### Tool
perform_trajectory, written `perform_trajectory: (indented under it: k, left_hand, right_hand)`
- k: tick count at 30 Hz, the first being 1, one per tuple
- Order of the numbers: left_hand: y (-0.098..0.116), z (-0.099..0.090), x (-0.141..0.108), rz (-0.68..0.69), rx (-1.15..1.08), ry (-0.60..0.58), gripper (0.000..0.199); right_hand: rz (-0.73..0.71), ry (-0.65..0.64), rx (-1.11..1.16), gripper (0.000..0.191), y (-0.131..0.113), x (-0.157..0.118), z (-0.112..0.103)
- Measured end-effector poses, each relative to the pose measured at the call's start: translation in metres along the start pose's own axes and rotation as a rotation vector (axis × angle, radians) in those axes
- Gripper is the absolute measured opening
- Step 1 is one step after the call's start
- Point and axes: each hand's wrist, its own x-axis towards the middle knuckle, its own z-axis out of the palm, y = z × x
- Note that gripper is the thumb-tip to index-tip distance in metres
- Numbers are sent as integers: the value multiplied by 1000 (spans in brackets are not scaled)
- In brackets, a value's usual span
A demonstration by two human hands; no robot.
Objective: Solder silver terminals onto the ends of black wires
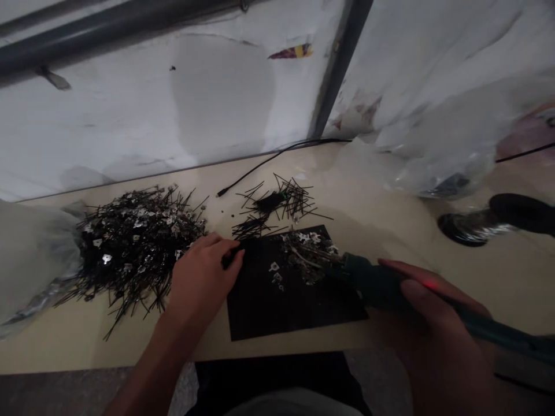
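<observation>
My right hand (446, 329) is wrapped round a green-handled soldering iron (377, 280), with a red glow by the fingers. Its front end points left over a small heap of metal tabs (303, 251) on a black mat (295, 312). Several loose tabs (275, 271) lie left of that heap. My left hand (206, 266) is at the mat's upper left corner, thumb and forefinger closed together; what is between them is too dark to make out. Right beside it, on the left, spreads a big pile of black wires with shiny metal tabs (139, 242).
Loose short black wires (299, 196) lie behind the mat. A black cable (269, 162) runs along the wall. At the right lies a spool of silvery wire (485, 225), near clear plastic sheeting (403, 156). A plastic bag (34, 260) stands at the left.
</observation>
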Motion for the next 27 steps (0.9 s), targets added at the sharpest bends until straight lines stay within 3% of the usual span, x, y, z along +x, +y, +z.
perform_trajectory:
  k: [7,11,19,25,27]
  left_hand:
    - [-3,-1,7,-40,-158,-44,10]
    - [-5,-3,7,-56,-253,-41,11]
    - [-9,-13,8,-8,-338,6,9]
    - [-7,-11,-20,146,-390,-105,11]
    - [-6,-4,-35,187,-400,-127,15]
  right_hand:
    - [-88,-50,26,19,21,17,-15]
    - [-24,-46,23,17,22,15,-17]
    - [-152,-133,59,15,33,29,-22]
    - [-100,-175,-130,33,17,-1,-38]
    - [-248,-208,-346,25,9,-15,-47]
